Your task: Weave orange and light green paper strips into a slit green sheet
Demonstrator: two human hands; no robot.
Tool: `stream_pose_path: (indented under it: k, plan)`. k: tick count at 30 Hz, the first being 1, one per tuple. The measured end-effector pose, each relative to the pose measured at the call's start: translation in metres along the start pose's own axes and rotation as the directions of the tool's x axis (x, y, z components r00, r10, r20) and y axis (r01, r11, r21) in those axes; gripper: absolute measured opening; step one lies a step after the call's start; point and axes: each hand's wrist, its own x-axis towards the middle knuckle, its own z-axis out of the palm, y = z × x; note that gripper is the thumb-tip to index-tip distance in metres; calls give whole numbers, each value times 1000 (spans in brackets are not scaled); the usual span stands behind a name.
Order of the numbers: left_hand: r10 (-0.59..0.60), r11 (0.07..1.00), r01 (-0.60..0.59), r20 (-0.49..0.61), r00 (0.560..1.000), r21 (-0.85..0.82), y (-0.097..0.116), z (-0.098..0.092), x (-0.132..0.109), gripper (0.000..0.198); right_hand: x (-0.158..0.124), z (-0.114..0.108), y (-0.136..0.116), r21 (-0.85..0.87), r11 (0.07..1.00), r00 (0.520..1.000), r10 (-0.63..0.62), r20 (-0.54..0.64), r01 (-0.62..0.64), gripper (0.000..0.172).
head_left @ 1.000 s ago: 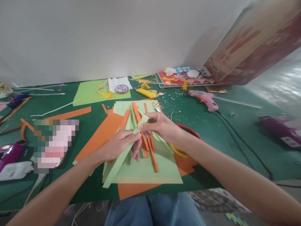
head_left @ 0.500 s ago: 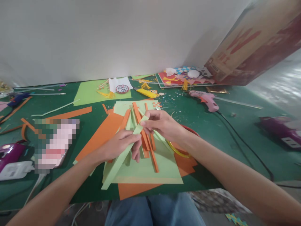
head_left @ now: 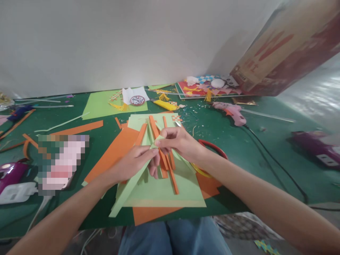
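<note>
A long pale green paper strip (head_left: 130, 187) slants from my fingers down toward the table's front edge. My left hand (head_left: 140, 159) pinches it partway along, thumb on top. At its upper end, my right hand (head_left: 172, 140) grips the strip between thumb and fingers, close to the left thumb. Under both hands lie several orange paper strips (head_left: 172, 179) and pale green sheets (head_left: 183, 196). Scissors with a red and yellow handle (head_left: 214, 147) rest beneath my right forearm, their blade tip showing past the hand.
An orange sheet (head_left: 111, 152) lies left of the pile. Farther left are a blurred-out phone (head_left: 62, 163) and a white charger (head_left: 18, 193). A pink glue gun (head_left: 232, 111) with a black cord lies right. Behind are a yellow utility knife (head_left: 166, 105) and a cardboard box (head_left: 281, 53).
My hands have drawn slightly closer together along the strip. Its lower end has shifted a little left and down, and the right hand has moved slightly left.
</note>
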Motion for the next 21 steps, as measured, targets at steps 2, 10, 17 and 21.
stream_pose_path:
  k: [2,10,17,21]
  plan:
    - [-14,1000,14,3,1000,-15,0,0,0,36,0,-1,-2,-15,1000,1000,-9,-13,9,30]
    - [-9,999,9,10,1000,-37,0,-1,0,37,5,-17,-9,17,1000,997,-4,-81,5,28]
    - [-10,997,11,13,1000,-81,-1,-1,1,37,-2,-5,-13,-233,963,972,173,160,-133,23]
    - [-35,996,38,43,998,-80,-1,-1,0,37,-3,0,-11,-261,959,979,150,137,-110,20]
